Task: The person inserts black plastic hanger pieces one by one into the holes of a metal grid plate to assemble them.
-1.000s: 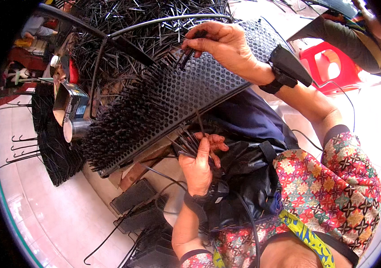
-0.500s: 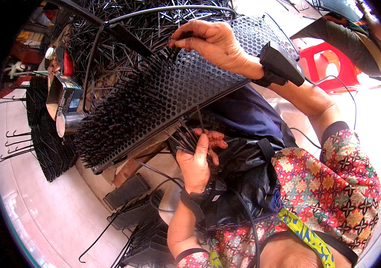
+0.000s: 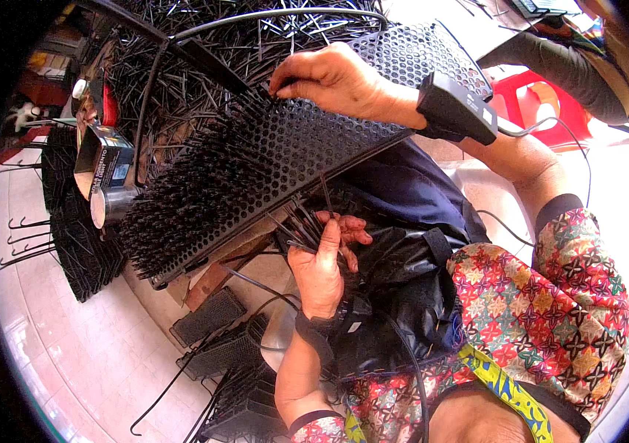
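A black perforated plate (image 3: 344,122) lies at a slant in front of me, its left part thickly filled with upright black strips (image 3: 189,184). My right hand (image 3: 340,83) is over the far edge of the filled area, thumb and fingers pinched at the holes. A little of a dark strip shows at those fingertips; the rest is hidden. Below the plate's near edge, my left hand (image 3: 320,273) grips a bunch of loose black strips (image 3: 301,227), which fan out up and left past its thumb.
Behind the plate is a large heap of black strips (image 3: 174,88), with a bent metal rod (image 3: 277,14) above. Hooked black racks (image 3: 82,244) and a metal can (image 3: 111,205) are at left, more perforated pieces (image 3: 218,347) below. A red stool (image 3: 543,103) and another person's leg (image 3: 558,70) are at right.
My right hand has moved slightly left and down, its fingertips now closer to the plate. Strips that hung under its fingers are now mostly out of sight. My left hand barely shifts.
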Tool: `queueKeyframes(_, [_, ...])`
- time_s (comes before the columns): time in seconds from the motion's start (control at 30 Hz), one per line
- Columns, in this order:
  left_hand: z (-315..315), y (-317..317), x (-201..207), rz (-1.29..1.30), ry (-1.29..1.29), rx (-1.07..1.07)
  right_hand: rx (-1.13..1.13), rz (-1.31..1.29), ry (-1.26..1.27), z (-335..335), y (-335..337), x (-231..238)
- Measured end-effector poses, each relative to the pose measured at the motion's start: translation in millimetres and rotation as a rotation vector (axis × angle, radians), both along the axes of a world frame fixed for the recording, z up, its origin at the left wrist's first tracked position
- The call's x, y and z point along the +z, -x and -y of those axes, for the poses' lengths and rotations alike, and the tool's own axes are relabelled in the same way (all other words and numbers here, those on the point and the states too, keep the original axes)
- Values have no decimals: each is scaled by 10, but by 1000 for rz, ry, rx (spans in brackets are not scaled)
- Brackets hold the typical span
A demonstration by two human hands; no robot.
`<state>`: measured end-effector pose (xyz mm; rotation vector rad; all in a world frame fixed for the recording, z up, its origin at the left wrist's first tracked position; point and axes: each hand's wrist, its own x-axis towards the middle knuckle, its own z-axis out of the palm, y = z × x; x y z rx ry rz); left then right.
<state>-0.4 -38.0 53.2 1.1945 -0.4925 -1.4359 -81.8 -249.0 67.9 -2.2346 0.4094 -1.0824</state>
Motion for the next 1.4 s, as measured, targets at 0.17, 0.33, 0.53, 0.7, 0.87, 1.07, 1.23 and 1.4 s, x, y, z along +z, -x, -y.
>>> queueKeyframes(0.17, [-6, -17, -3, 15, -27, 9, -38, -87, 93, 20, -30, 28])
queueKeyframes(0.33, [-13, -29, -46, 4, 4, -6, -47, -15, 307, 58, -184, 117])
queueKeyframes(0.53, [-16, -32, -11, -41, -9, 2, -87, -131, 309, 78, -295, 242])
queueKeyframes(0.7, [0, -44, 13, 8, -35, -14, -109, -85, 272, 93, -348, 227])
queueKeyframes(0.87, [13, -29, 6, -1, -17, -21, -44, -106, 287, 143, -376, 234])
queueKeyframes(1.07, [17, -27, 22, 20, -26, -23, 67, -261, 362, 135, -414, 313])
queueKeyframes(1.23, [22, -28, 26, 1, -26, -18, 60, -217, 434, 127, -342, 242])
queueKeyframes(1.4, [21, -42, 22, 9, 10, -4, -24, -189, 447, 68, -186, 173])
